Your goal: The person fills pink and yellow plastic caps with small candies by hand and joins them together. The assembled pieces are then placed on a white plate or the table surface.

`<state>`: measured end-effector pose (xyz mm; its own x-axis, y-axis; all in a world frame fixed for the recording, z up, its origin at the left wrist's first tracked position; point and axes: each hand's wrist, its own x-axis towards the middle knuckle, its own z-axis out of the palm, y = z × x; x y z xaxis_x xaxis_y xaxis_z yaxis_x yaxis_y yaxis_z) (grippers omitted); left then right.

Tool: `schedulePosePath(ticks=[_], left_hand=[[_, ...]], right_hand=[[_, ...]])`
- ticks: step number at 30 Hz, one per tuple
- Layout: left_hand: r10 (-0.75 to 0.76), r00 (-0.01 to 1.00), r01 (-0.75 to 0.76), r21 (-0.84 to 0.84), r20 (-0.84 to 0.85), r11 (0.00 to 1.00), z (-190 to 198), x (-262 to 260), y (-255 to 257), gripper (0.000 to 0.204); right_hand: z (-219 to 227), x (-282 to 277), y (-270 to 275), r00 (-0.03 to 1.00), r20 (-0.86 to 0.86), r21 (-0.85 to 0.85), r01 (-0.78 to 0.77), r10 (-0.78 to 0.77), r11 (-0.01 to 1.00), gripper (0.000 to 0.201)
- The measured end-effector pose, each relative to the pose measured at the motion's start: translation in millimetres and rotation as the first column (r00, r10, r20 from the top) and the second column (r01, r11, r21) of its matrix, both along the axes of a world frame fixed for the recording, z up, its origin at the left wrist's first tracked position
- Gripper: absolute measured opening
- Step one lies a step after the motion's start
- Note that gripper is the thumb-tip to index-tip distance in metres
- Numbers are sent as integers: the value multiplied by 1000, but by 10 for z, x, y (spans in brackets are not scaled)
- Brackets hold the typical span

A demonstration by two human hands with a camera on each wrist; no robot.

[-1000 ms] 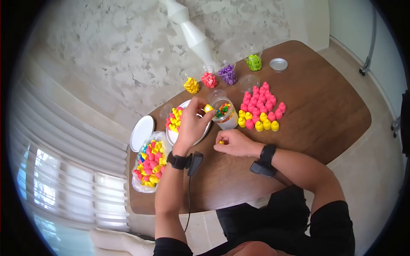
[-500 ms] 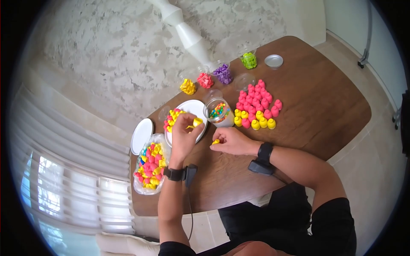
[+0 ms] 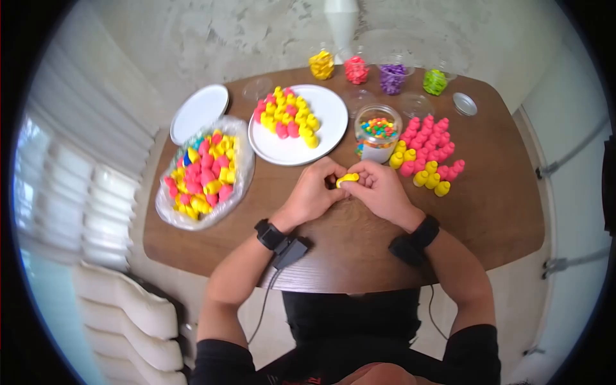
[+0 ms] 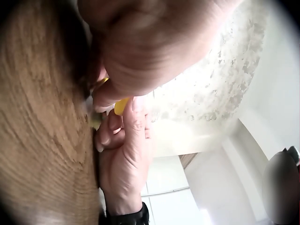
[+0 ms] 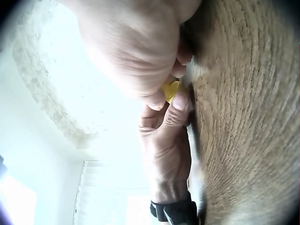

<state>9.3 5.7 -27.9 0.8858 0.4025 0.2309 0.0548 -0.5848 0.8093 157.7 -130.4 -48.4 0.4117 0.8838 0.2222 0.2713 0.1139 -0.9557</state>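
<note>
Roughly crosswise, yellow piece (image 3: 347, 180), in both hands (image 3: 314, 192) (image 3: 386, 194)

Left hand (image 3: 312, 192), right hand (image 3: 386, 194) — both pinching, probably touching.

The held piece (image 3: 347, 180) is plain yellow. Pink and yellow mix in the plate pieces (image 3: 282, 117) and the bag pieces (image 3: 204, 174), the latter with touches of blue. The standing pieces (image 3: 427, 144) are pink and yellow too. The candies (image 3: 378, 128) are multicoloured; the cup fillings are yellow (image 3: 321, 65), coral pink (image 3: 356, 70), purple (image 3: 393, 79) and lime green (image 3: 435, 82). The plate (image 3: 333, 128) is white, the table (image 3: 359, 250) brown with streaky grain, the wall (image 3: 269, 32) mottled grey.
</note>
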Motion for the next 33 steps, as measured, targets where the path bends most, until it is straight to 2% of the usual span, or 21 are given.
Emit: schedulePosePath(ticks=[2,6,9,12,15,18,21,24,27,30,33], left_hand=[[36,999,-36,-52,8,998,22,-31,6,29],[42,999,-44,-150,-19,988,46,-108,46,27],[25,999,-31,-209,-35,977,69,-132,38,27],[12,999,-5,-207,34,978,77,-133,22,32],[21,994,2,-207,110,978,28,-114,-7,39],[26,995,-8,-182,98,983,7,-114,-10,43],[30,997,-17,-189,69,982,29,-125,-20,43],[16,997,-1,-190,76,982,7,-123,-57,42],[25,998,-14,-175,60,985,36,-120,-72,43],[30,995,-16,-146,92,989,22,-79,-85,45],[31,991,-19,-91,130,996,-27,-50,-94,46]], right_hand=[[-54,13,20,1000,-24,-3,-20,20,1000,19],[-52,20,16,993,119,-21,-15,17,1000,16],[24,-11,-3,998,64,-78,-17,22,997,14],[135,-69,-35,999,-43,-101,-14,10,995,15],[102,-33,-44,1000,-24,-109,-4,2,994,15],[133,-55,-42,997,-74,-104,1,-9,995,15],[107,-36,-22,996,-83,-174,21,-36,985,14],[175,-78,-9,999,-43,-208,-13,4,978,13],[164,-95,-6,999,-50,-186,-10,1,982,13],[72,-102,-8,999,-39,-89,23,-27,996,14],[78,-59,-22,983,184,-51,-10,20,999,16]])
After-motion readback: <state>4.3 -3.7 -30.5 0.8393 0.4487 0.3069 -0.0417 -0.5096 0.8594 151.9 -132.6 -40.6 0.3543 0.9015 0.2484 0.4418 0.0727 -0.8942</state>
